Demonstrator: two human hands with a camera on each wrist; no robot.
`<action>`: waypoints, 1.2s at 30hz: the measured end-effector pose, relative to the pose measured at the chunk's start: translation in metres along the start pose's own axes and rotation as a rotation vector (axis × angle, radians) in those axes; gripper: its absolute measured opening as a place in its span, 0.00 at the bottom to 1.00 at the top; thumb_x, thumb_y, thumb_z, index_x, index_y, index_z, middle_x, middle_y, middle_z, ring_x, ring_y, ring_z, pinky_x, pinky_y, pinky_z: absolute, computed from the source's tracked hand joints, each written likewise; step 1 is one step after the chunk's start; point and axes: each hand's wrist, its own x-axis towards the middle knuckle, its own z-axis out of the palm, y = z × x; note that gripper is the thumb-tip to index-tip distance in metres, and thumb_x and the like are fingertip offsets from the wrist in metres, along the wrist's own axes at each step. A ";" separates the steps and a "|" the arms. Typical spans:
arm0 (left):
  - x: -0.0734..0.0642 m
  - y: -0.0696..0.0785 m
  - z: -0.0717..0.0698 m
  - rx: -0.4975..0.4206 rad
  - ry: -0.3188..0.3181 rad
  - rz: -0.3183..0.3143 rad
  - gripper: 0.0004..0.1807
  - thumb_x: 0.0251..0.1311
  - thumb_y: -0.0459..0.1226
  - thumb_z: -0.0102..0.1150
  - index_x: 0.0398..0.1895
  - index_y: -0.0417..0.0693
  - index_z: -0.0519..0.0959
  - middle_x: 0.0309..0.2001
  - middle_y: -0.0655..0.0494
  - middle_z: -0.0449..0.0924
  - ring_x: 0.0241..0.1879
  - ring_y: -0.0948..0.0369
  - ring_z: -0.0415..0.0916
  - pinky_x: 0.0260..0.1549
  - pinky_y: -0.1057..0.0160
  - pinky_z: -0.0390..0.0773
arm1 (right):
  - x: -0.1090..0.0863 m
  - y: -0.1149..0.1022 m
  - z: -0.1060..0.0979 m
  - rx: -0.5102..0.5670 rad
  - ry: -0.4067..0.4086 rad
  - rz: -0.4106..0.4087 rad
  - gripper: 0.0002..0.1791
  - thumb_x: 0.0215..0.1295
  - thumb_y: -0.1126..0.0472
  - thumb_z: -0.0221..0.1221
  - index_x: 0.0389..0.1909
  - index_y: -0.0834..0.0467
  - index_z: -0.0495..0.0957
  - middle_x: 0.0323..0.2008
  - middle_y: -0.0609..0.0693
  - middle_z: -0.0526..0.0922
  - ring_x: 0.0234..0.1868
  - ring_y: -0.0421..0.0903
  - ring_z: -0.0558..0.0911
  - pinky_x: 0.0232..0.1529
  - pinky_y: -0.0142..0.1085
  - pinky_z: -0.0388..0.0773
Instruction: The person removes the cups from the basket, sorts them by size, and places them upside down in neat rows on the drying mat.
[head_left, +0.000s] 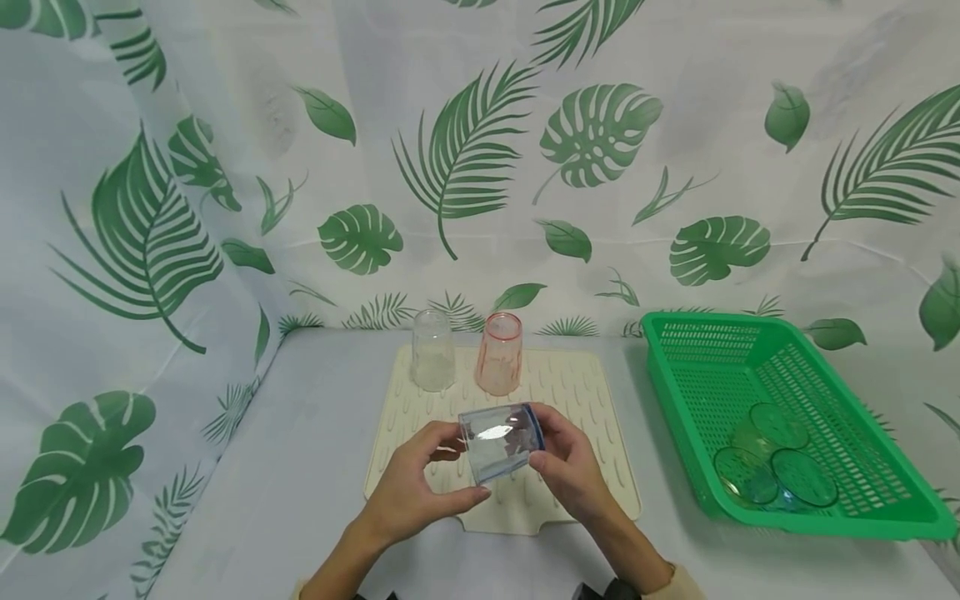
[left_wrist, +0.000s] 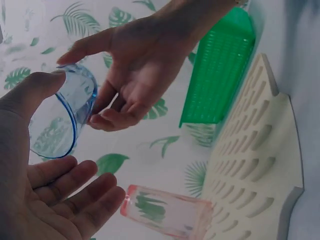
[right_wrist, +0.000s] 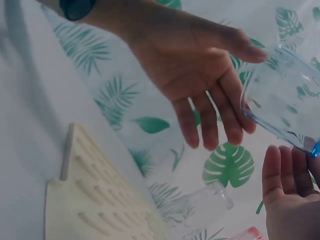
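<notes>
Both hands hold a clear drinking glass (head_left: 498, 442) with a blue edge, tilted on its side above a cream drying mat (head_left: 607, 467). My right hand (head_left: 573, 467) grips its blue-edged end, thumb in front and fingers behind. At the other end, my left hand (head_left: 416, 483) spans the glass between thumb and index finger; in the left wrist view its other fingers (left_wrist: 90, 200) spread loosely away from the glass. Behind the hands, a clear glass (head_left: 432, 354) and a pink-tinted glass (head_left: 498, 358) stand on the mat, the pink one on the right.
A green perforated basket (head_left: 675, 442) stands on the right of the table (head_left: 300, 450), with several glasses (head_left: 802, 479) lying in its near end. A white curtain (head_left: 480, 275) with green leaf prints hangs behind and along the left side.
</notes>
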 end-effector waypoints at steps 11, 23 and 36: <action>-0.017 -0.012 -0.004 0.064 0.042 -0.103 0.30 0.50 0.52 0.67 0.58 0.62 0.71 0.53 0.66 0.75 0.52 0.62 0.76 0.51 0.60 0.81 | 0.014 -0.001 0.003 -0.018 0.085 -0.003 0.24 0.62 0.72 0.48 0.61 0.64 0.64 0.52 0.51 0.74 0.52 0.41 0.75 0.55 0.30 0.77; -0.043 -0.049 -0.021 0.370 0.118 -0.333 0.40 0.42 0.60 0.68 0.60 0.57 0.71 0.60 0.68 0.71 0.63 0.62 0.69 0.61 0.55 0.73 | 0.035 0.016 -0.005 -0.047 0.219 0.038 0.26 0.62 0.71 0.52 0.62 0.69 0.60 0.54 0.51 0.71 0.53 0.42 0.77 0.57 0.30 0.76; -0.061 -0.090 -0.031 0.561 0.055 -0.460 0.55 0.40 0.64 0.66 0.67 0.38 0.63 0.69 0.41 0.62 0.69 0.44 0.58 0.65 0.45 0.63 | 0.055 0.049 -0.003 -0.424 0.338 0.104 0.34 0.56 0.68 0.64 0.64 0.63 0.64 0.61 0.59 0.71 0.61 0.50 0.74 0.62 0.36 0.74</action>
